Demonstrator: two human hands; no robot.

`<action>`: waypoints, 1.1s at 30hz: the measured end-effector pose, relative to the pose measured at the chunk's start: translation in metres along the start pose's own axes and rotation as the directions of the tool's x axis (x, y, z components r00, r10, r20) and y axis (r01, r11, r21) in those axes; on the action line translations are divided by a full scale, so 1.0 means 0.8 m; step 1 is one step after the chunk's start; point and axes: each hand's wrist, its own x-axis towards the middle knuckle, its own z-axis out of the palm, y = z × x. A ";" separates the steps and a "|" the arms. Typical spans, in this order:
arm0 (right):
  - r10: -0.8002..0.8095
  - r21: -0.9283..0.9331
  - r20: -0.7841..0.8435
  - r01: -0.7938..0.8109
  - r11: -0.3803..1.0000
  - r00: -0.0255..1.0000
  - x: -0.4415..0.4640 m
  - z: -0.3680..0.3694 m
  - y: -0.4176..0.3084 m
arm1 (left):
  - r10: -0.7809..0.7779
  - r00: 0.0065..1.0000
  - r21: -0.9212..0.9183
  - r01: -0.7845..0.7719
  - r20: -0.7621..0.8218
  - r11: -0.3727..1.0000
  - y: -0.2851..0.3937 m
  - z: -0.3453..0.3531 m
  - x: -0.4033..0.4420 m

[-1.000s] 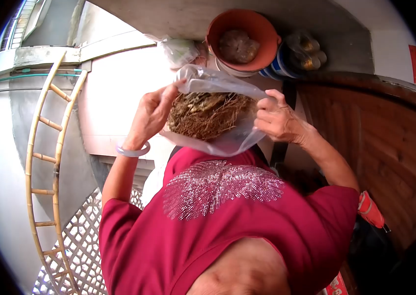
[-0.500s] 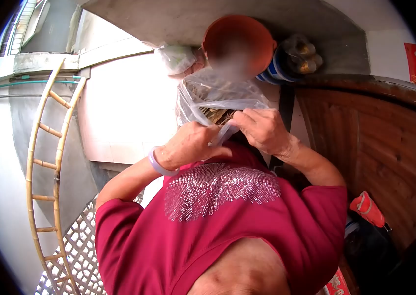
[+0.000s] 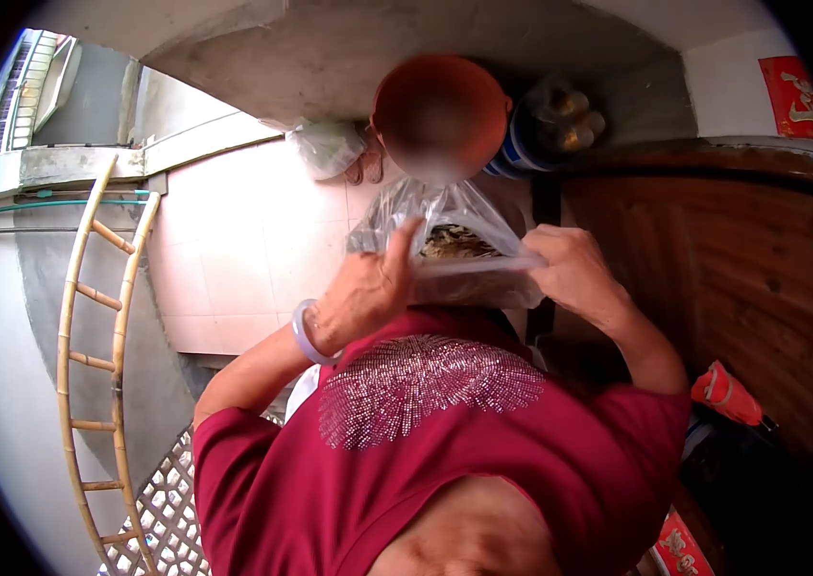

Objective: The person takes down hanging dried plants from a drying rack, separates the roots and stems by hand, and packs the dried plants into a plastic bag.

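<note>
A clear plastic bag [image 3: 488,288] is stretched between my two hands in front of my chest. Brown, dry, stalk-like material [image 3: 456,244] shows through its mouth; its kind is not plain. My left hand [image 3: 368,286], with a pale bangle [image 3: 305,330] at the wrist, is closed on the left side of the bag's rim, thumb pointing up. On the opposite side, my right hand [image 3: 574,272] pinches the rim with curled fingers. The rim is pulled into a taut band between them.
An orange-brown bucket [image 3: 397,115] stands beyond the bag, beside a blue container [image 3: 519,144] topped by a bag of round items [image 3: 574,125]. A white plastic bag [image 3: 325,151] lies farther left. A bamboo ladder [image 3: 119,389] leans at left; a wooden panel [image 3: 675,278] is at right.
My hands have moved apart, the right one outward to the right, and the bag's mouth is stretched wider. The view has shifted slightly, with the bucket lower in the picture.
</note>
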 end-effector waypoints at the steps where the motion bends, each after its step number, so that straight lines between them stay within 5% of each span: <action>1: -0.007 0.062 -0.085 0.012 0.998 0.996 0.002 -0.007 -0.005 | -0.023 0.999 0.017 0.024 -0.049 1.000 0.007 -0.010 0.007; 4: 0.011 0.236 -0.269 0.055 0.970 0.963 0.016 -0.025 -0.008 | 0.036 0.999 0.307 -0.033 -0.004 0.951 -0.017 -0.014 0.028; 5: 0.022 0.292 -0.314 0.074 0.953 0.949 0.022 -0.031 -0.006 | -0.083 0.996 0.346 0.073 0.014 0.936 -0.012 -0.021 0.036; 8: 0.023 0.288 -0.444 0.119 0.950 0.896 0.043 -0.054 0.006 | -0.043 0.984 0.421 0.113 -0.173 0.900 0.004 -0.044 0.067; 9: -0.018 0.241 -0.465 0.146 0.960 0.885 0.053 -0.061 0.011 | -0.165 0.969 0.439 0.231 -0.182 0.868 0.005 -0.047 0.076; 12: -0.065 0.233 -0.494 0.204 0.951 0.867 0.085 -0.072 0.026 | -0.159 0.971 0.239 0.199 -0.179 0.950 -0.015 -0.047 0.103; 13: -0.076 0.242 -0.439 0.200 0.950 0.895 0.092 -0.077 0.028 | -0.248 0.962 0.029 0.253 -0.117 0.967 -0.010 -0.057 0.115; 16: -0.216 0.240 -0.563 0.408 0.881 0.798 0.135 -0.060 0.039 | -0.424 0.906 -0.458 0.379 0.005 0.804 -0.056 -0.045 0.129; 18: -0.273 0.213 -0.626 0.497 0.841 0.730 0.170 -0.041 0.045 | -0.461 0.883 -0.632 0.309 -0.087 0.711 -0.088 -0.019 0.135; 21: -0.292 0.279 -0.610 0.545 0.791 0.736 0.220 0.003 0.068 | -0.474 0.858 -0.712 0.204 -0.201 0.672 -0.157 0.041 0.134; 22: -0.323 0.281 -0.593 0.566 0.775 0.737 0.234 0.016 0.077 | -0.593 0.793 -0.867 0.191 -0.140 0.460 -0.159 0.055 0.141; 26: -0.447 0.076 -0.584 0.594 0.801 0.677 0.286 0.065 0.131 | -0.702 0.686 -0.900 0.161 -0.193 0.405 -0.183 0.092 0.150; 31: -0.196 0.389 -0.415 0.368 0.844 0.888 0.308 0.058 0.192 | -0.738 0.643 -0.879 0.212 -0.203 0.426 -0.226 0.128 0.149; 32: -0.134 0.416 -0.363 0.289 0.862 0.922 0.309 0.027 0.201 | -0.669 0.687 -0.711 0.319 -0.282 0.627 -0.228 0.130 0.154; 33: 0.177 0.781 -0.263 0.101 0.617 0.948 0.318 0.021 0.217 | -0.584 0.741 -0.485 0.397 -0.331 0.779 -0.231 0.130 0.157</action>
